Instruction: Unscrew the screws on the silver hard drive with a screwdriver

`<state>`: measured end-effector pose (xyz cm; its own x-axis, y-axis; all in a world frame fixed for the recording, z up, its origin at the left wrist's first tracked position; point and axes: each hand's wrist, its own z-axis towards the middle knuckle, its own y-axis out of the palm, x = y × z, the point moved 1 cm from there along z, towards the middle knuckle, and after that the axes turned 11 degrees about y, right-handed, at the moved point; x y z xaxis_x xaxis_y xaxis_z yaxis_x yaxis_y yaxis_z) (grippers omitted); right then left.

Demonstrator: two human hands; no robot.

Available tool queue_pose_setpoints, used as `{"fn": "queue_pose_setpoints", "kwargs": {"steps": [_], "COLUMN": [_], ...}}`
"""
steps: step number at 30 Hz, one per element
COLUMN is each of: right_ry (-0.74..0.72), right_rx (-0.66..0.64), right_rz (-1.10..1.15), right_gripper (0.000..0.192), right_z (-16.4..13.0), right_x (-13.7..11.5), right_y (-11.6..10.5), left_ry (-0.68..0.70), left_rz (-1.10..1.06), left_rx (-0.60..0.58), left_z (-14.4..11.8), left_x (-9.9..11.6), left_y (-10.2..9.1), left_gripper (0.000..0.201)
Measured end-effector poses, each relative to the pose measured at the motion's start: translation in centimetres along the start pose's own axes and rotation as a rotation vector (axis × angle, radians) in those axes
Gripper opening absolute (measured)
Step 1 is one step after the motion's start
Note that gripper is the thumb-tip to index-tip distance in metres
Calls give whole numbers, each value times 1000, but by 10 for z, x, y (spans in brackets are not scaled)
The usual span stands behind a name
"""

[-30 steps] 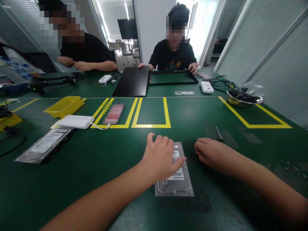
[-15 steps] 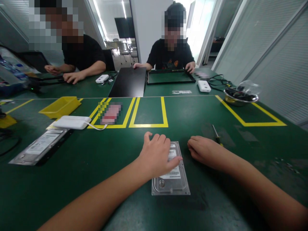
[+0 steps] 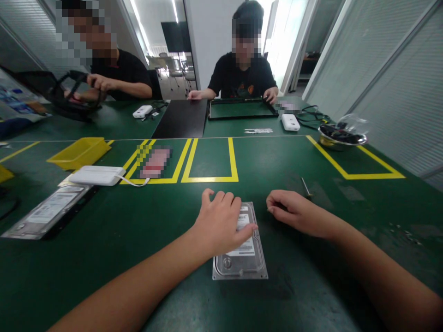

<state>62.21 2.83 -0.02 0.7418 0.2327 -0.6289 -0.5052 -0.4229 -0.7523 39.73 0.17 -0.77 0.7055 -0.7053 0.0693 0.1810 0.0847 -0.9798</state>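
Observation:
A silver hard drive (image 3: 242, 267) with a white label lies flat on the green table in front of me. My left hand (image 3: 221, 223) is laid over it, thumb across the right part of the label and fingers bent over its far left side, which they hide. To the right, apart from the drive, my right hand (image 3: 285, 210) is held low over the table. Its fingers are curled and the thumb pressed to them; anything in them is too small or hidden to name. Just behind that hand lies a screwdriver (image 3: 305, 186), its handle mostly covered.
Another hard drive (image 3: 51, 210) lies at left near a white power bank (image 3: 97, 175) and a yellow bin (image 3: 80, 153). Small screws (image 3: 404, 234) are scattered at right. A metal bowl (image 3: 342, 142) stands farther back. Two people sit opposite, near a black panel (image 3: 180, 119).
My right hand has turned slightly, so its thumb shows more. My left hand stays on the drive. The co-worker at left has raised a black frame-like object. The view has shifted a little.

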Motion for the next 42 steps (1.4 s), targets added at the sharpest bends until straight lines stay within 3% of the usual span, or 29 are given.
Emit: {"fn": "queue_pose_setpoints", "kwargs": {"steps": [4,7,11,14,18,23,29,33,36,39,42], "right_ry": [1,-18,-63,-88,-111,-107,-92,-126,-239,-381,-478], "right_rx": [-54,-83,-142,-200,-251,-223,-44,183,278,294,294], "right_rz": [271,433,600,697,784,816,666,399,147,-63,-204], "right_gripper": [19,25,26,25,25,26,26,21,14,16,20], "right_z": [-4,-4,-4,-4,-3,-3,-4,-10,-16,-22,-25], "right_x": [-4,-6,-13,-19,-26,-29,-29,-23,-19,-17,-17], "right_y": [-1,3,13,22,30,37,42,47,55,62,65], "left_ry": [13,80,269,402,459,481,405,285,244,100,-117], "left_rz": [15,-10,-142,-249,-286,-264,-209,-309,-406,-561,-892], "left_rx": [76,160,430,610,687,713,766,752,707,688,698], "left_z": [-1,-2,-6,-8,-10,-12,-10,-8,-8,-9,-12], "left_x": [4,8,10,10,10,10,6,5,8,11,10], "left_y": [-4,-8,-7,-3,1,0,-1,-4,-16,-32,-41], "left_gripper": [63,48,26,23,20,20,10,6,4,4,5]}}
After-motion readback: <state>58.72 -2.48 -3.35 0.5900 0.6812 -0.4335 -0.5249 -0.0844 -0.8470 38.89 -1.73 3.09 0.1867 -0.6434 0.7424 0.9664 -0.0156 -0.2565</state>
